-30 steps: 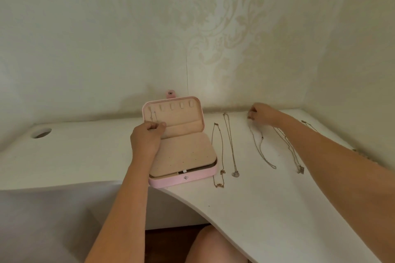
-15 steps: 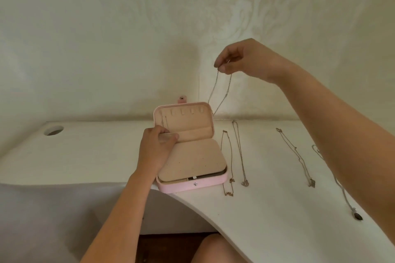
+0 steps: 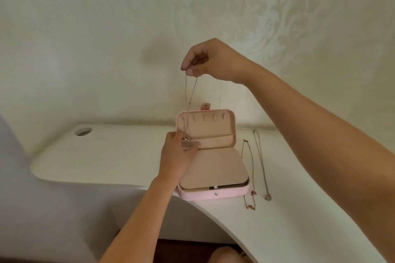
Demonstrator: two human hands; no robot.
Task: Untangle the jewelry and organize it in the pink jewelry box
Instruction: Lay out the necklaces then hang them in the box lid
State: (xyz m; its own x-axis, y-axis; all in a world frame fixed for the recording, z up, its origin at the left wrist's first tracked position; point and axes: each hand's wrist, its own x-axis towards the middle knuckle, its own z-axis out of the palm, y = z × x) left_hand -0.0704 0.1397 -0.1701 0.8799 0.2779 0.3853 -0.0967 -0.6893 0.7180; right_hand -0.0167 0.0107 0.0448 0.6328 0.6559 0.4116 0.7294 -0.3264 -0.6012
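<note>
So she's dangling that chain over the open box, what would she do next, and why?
Probably lower the right hand so the top of the necklace reaches a hook inside the lid of the pink jewelry box. The chain hangs in front of the lid, and the left hand seems to steady its lower end by the lid's pocket.

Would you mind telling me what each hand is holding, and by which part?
Right hand pinches a thin necklace at its top; left hand holds its lower end by the box lid.

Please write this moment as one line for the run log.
right hand: holds necklace above lid | left hand: at lid pocket, on chain's lower end | pink jewelry box: open | two necklaces: on table
</note>
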